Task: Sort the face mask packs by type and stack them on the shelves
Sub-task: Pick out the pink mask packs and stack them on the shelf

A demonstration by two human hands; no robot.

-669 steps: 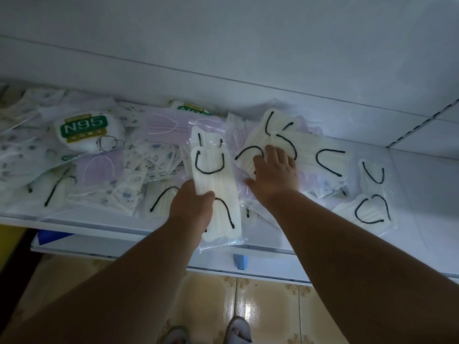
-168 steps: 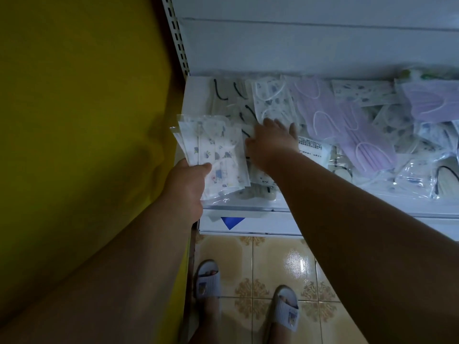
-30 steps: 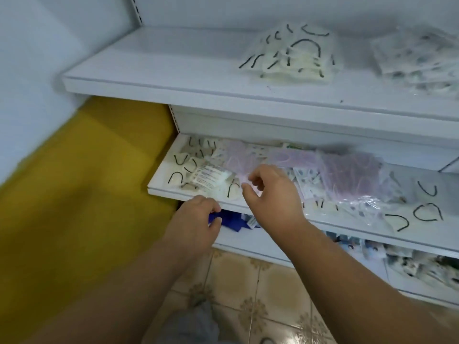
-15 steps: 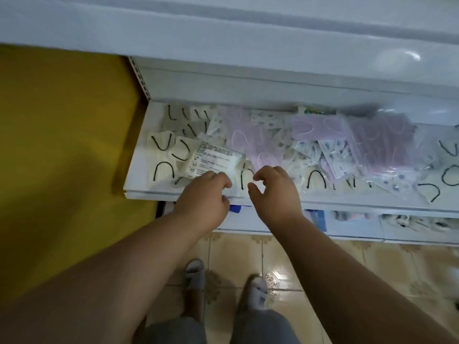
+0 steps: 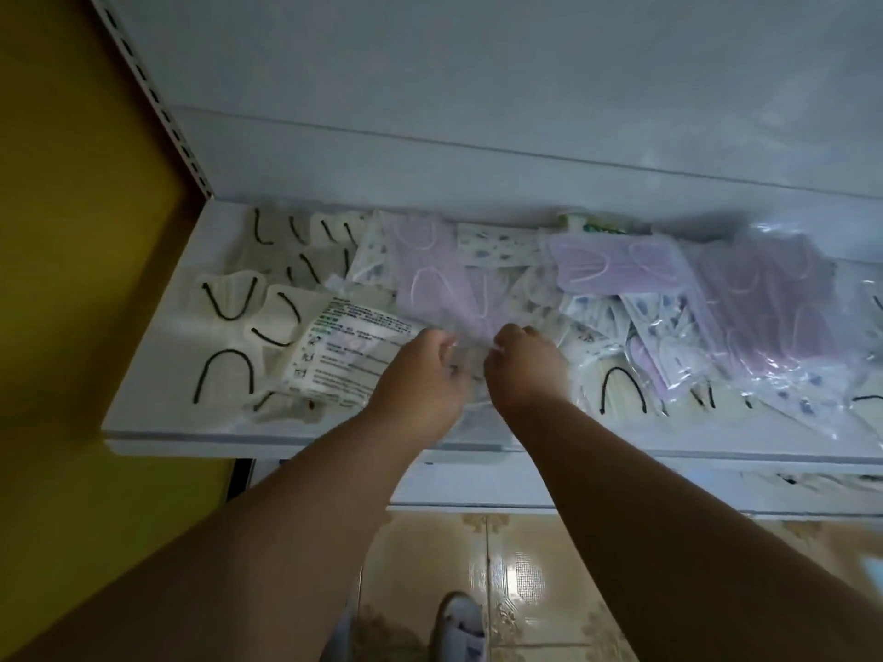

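A white shelf (image 5: 286, 444) holds a mixed heap of face mask packs. White masks with black ear loops (image 5: 229, 303) lie at its left end, beside a pack with a printed label (image 5: 344, 355). A lilac mask pack (image 5: 430, 269) runs from the back toward me. My left hand (image 5: 420, 379) and my right hand (image 5: 525, 370) sit side by side at its near end, fingers curled onto its clear wrap. More lilac packs (image 5: 616, 265) and patterned packs (image 5: 497, 243) lie to the right.
A yellow wall (image 5: 71, 279) closes off the left side, behind a slotted shelf upright (image 5: 157, 102). Another shelf (image 5: 478, 489) sits below. A bigger heap of lilac packs (image 5: 774, 317) fills the right. My slipper (image 5: 458, 623) stands on the tiled floor.
The view has dropped from the upper shelf to this one. Both hands have moved forward from the shelf's front edge onto the near end of the lilac pack.
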